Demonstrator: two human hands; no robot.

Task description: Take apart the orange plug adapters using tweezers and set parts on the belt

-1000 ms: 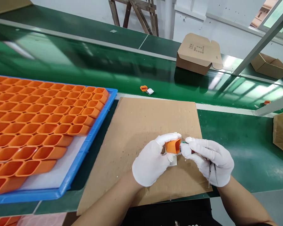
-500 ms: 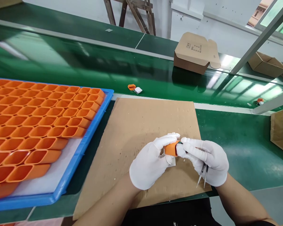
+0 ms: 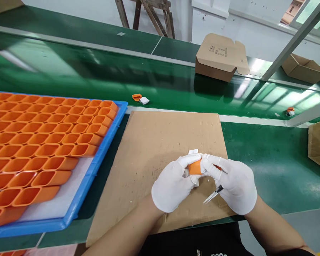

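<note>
My left hand (image 3: 170,185), in a white glove, is closed around one end of a small orange plastic shell (image 3: 195,168) above the cardboard sheet. My right hand (image 3: 233,183), gloved too, presses its fingertips against the shell's other end. Tucked in the right palm is a pair of tweezers (image 3: 212,195), with its tips pointing down and left. A bit of orange also shows between the right fingers; what it belongs to is hidden. Some white material (image 3: 194,152) sticks out behind and below the shell.
A blue tray (image 3: 80,199) of upright orange shells (image 3: 49,149) stands at left. Beyond the cardboard sheet (image 3: 173,131) runs a shiny green belt (image 3: 101,81) carrying small orange-and-white parts (image 3: 140,99). Cardboard boxes (image 3: 218,53) and a slanting metal post (image 3: 293,44) are at right.
My right hand has turned, swinging the tweezers from downward to down-left, and its fingers have closed over the shell's end. On the belt, the orange-and-white parts have shifted left.
</note>
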